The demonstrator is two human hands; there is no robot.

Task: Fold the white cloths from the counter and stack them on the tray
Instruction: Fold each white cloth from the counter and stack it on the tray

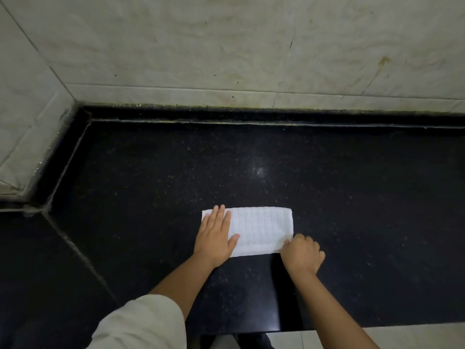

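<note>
this looks like a home kitchen, though little of the room shows. a polished black speckled stone counter (327,197) fills the view, turning a corner at 9 o'clock. stained, pale marbled wall tiles (226,46) rise behind it at 12 o'clock, with grimy joints along the raised black backsplash (251,114).

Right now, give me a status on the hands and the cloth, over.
Left hand flat on cloth, pinning left end. Right hand pinching near right corner. Cloth a folded strip on counter. No tray in view, nothing in the way.
</note>
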